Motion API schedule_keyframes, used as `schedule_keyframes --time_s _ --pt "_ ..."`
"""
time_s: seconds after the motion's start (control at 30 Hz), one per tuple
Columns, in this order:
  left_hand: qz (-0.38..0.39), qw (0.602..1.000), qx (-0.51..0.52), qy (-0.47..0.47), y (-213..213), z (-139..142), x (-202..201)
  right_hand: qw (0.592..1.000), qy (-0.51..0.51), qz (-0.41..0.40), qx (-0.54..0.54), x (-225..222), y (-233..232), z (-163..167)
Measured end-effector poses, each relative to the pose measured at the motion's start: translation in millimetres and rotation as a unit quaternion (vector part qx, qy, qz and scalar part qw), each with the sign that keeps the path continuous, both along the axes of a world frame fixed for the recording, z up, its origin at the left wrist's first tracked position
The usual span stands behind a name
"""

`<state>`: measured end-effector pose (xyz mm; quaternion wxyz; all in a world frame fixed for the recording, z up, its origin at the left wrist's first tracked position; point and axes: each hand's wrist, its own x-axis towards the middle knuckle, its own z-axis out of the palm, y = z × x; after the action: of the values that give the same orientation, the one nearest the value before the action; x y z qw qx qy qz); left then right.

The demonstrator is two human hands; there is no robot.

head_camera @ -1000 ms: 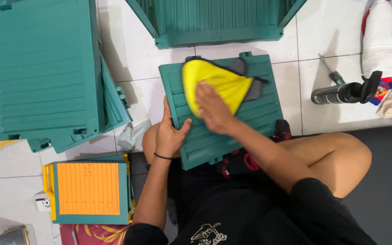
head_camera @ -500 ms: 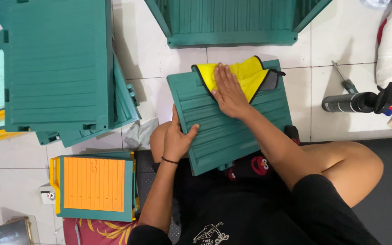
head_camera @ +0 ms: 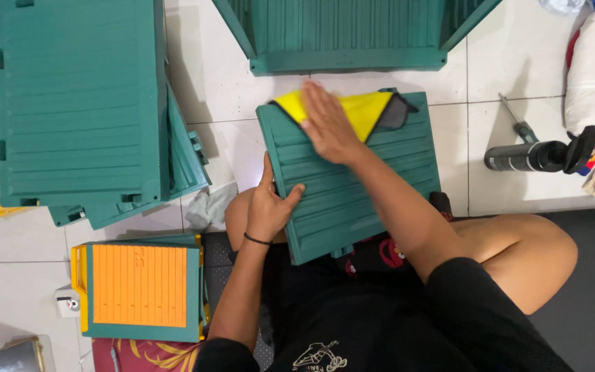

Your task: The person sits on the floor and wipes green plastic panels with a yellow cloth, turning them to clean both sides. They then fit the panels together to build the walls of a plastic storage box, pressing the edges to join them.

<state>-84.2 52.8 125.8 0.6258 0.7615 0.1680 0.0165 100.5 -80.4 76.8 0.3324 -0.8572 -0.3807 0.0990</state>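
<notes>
Green slatted panel on my lap, yellow cloth at its far edge.

My left hand (head_camera: 270, 207) grasps the near-left edge of the green slatted panel (head_camera: 352, 182); my right hand (head_camera: 328, 127) lies flat, fingers released, on the yellow cloth (head_camera: 366, 110) at the panel's far edge. On the floor (head_camera: 511, 76): stacked green panels (head_camera: 80, 103) at left, an orange-faced panel (head_camera: 139, 286) near-left, a black cartridge gun (head_camera: 535, 155) at right.

Single head cam, pointing straight down from above the seated person. Close range: the ribbed green plastic panel (head_camera: 352, 179) on the lap fills centre frame, white tiled floor (head_camera: 511, 69) around it.
</notes>
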Motion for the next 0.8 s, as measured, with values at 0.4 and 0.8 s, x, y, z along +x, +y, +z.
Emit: schedule_keyframes --time_s 0.4,0.8 --pt "-0.013 0.998 -0.018 -0.057 -3 4 1 0.965 0.028 -0.249 -0.082 30 -163 -84" --pt "-0.004 0.998 -0.043 -0.050 3 8 2 0.974 0.223 -0.049 0.008 -117 -91 49"
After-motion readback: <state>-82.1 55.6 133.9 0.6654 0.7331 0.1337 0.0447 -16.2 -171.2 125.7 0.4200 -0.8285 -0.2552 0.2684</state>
